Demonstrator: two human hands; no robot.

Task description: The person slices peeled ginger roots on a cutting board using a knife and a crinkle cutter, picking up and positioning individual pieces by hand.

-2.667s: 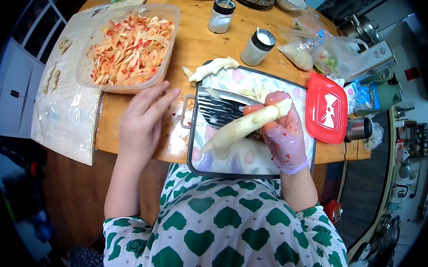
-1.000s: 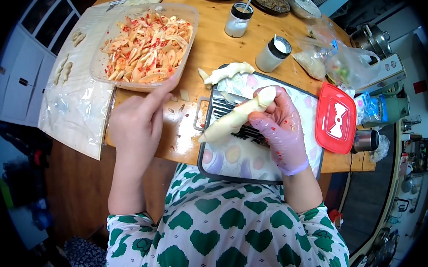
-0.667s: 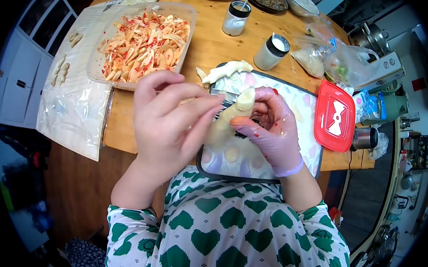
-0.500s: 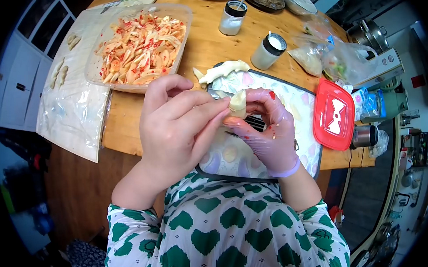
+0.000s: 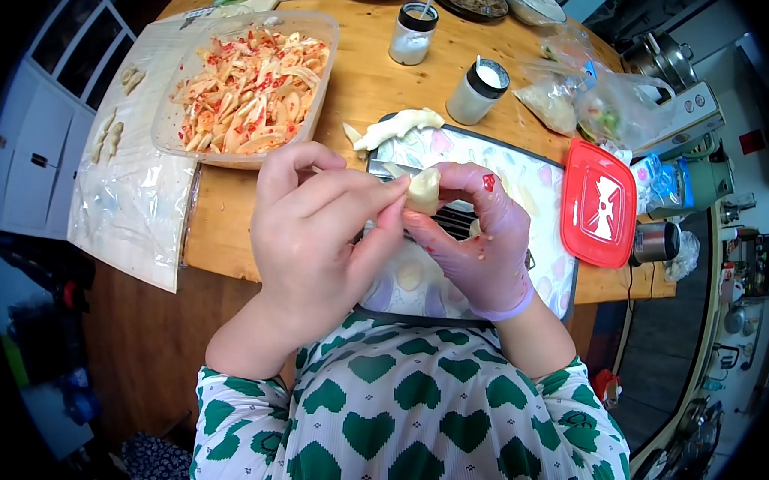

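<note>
A pale, knobbly piece of what looks like peeled ginger (image 5: 424,193) is held up between my two hands above a patterned cutting board (image 5: 412,282). My left hand (image 5: 307,235), bare, pinches its left side with closed fingertips. On the other side, the thumb and fingers of my right hand (image 5: 487,235) close round it; that hand wears a translucent pinkish glove with red specks. Behind the hands shows part of a metal thing with dark slots, mostly hidden. A longer peeled ginger root (image 5: 397,129) lies across the board's far left corner.
A plastic tub (image 5: 332,71) of pale slices with red bits stands left on a whitish mat (image 5: 126,208). Two jars (image 5: 412,34) with spoons stand beyond the board. To the right are a red lid (image 5: 599,205) and plastic bags (image 5: 619,105). Dishes (image 5: 535,2) line the far edge.
The ginger piece has turned slightly between my fingers. My right thumb and fingers have shifted a little on it, and the whole view has moved slightly.
</note>
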